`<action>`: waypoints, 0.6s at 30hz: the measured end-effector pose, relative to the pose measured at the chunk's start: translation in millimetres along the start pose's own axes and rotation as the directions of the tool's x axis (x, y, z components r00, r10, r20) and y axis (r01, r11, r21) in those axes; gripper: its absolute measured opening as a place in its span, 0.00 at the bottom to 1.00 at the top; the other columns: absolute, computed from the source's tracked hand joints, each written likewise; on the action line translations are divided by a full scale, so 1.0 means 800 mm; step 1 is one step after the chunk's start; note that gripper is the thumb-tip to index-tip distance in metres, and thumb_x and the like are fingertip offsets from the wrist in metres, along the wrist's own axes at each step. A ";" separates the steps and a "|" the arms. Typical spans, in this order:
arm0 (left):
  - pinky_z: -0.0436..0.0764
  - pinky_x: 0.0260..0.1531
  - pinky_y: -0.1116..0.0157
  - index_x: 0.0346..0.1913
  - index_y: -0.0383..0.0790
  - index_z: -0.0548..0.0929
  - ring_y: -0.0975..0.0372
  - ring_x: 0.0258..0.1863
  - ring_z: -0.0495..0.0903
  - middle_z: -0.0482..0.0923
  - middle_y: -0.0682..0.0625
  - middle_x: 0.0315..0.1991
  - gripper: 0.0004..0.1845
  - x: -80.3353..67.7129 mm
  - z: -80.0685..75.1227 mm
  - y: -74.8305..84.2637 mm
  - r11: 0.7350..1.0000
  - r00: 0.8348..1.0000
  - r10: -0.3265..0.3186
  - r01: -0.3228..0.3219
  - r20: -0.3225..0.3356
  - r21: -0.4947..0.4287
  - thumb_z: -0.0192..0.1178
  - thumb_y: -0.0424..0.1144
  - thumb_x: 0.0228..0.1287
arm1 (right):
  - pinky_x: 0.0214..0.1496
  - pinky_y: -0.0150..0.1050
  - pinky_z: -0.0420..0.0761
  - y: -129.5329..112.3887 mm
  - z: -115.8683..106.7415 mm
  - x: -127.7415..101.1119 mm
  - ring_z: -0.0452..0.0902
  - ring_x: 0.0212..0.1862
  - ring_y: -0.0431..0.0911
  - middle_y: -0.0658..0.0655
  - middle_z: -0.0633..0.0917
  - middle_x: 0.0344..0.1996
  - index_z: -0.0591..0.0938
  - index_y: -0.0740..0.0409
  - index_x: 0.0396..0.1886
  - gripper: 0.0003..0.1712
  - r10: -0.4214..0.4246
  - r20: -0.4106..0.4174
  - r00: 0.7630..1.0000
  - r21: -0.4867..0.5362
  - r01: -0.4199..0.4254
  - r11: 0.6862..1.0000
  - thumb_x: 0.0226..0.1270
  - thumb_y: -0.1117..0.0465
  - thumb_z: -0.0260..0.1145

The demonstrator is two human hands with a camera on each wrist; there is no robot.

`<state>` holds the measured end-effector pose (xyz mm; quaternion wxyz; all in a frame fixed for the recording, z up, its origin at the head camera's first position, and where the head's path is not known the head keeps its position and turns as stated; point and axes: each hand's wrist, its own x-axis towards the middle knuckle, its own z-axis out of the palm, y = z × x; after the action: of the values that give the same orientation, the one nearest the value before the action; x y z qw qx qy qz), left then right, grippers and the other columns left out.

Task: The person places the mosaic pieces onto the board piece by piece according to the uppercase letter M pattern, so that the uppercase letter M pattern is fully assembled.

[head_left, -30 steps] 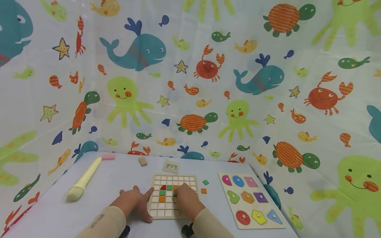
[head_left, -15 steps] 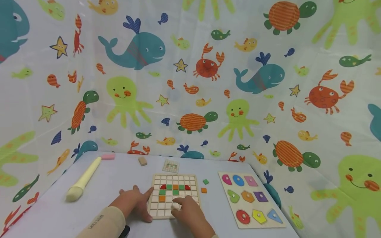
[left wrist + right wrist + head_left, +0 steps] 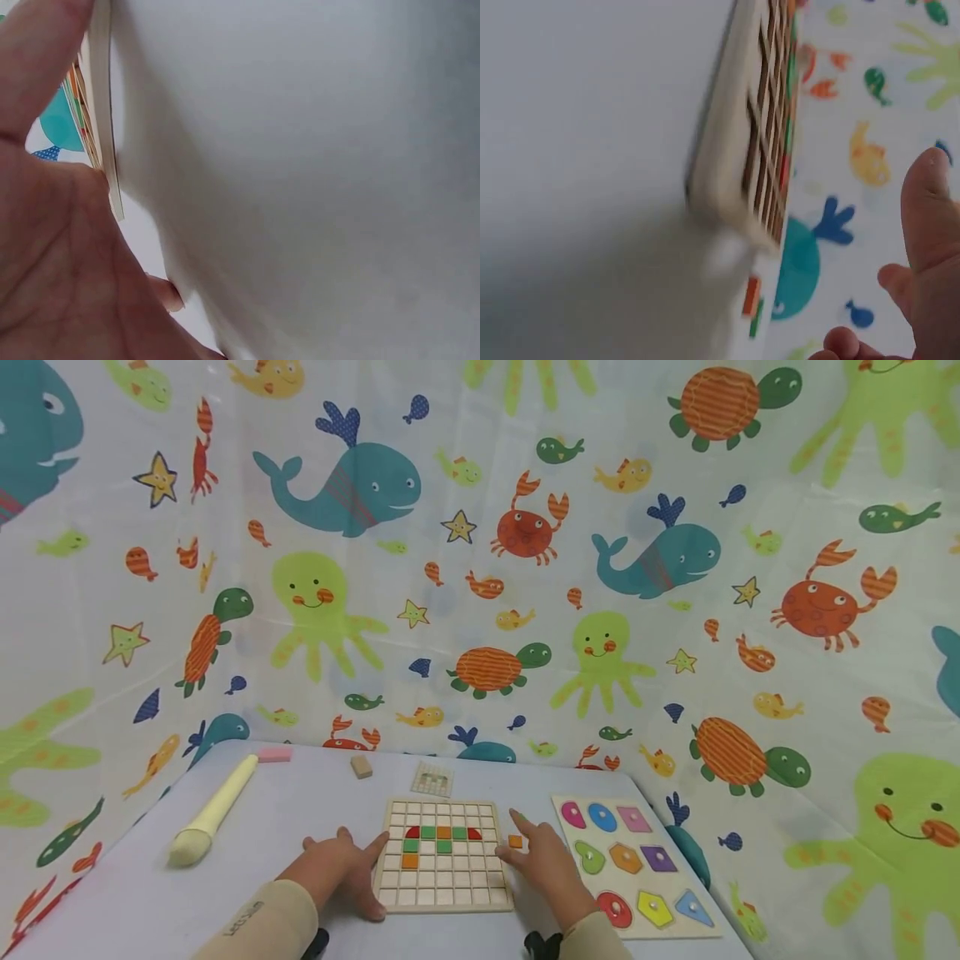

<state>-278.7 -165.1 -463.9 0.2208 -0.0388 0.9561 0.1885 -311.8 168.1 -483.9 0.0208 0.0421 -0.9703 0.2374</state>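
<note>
On the far left of the table (image 3: 300,802) lies a cream tube (image 3: 212,814), with a pink block (image 3: 273,754) and a tan block (image 3: 361,767) behind it. The left hand (image 3: 339,868) rests flat, fingers relaxed, against the left edge of the grid board (image 3: 442,877); its sleeve (image 3: 258,927) carries small lettering too blurred to read. The right hand (image 3: 542,860), fingers loosely spread, reaches over the orange tile (image 3: 514,841) just right of the board, perhaps touching it. Farthest right sits the shape puzzle (image 3: 637,868).
</note>
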 end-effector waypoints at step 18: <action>0.56 0.64 0.16 0.82 0.59 0.65 0.08 0.70 0.44 0.50 0.19 0.80 0.66 0.002 0.001 0.002 1.000 1.000 -0.022 0.022 0.011 -0.009 0.87 0.64 0.35 | 0.73 0.62 0.77 0.035 -0.007 0.087 0.77 0.70 0.61 0.60 0.87 0.64 0.89 0.48 0.62 0.27 0.108 0.052 0.993 0.031 -0.109 0.993 0.62 0.58 0.82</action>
<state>-280.1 -163.1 -464.9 0.2277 -0.0493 0.9536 0.1906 -383.7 190.2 -487.7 -0.0171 -0.0045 -0.9671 0.2536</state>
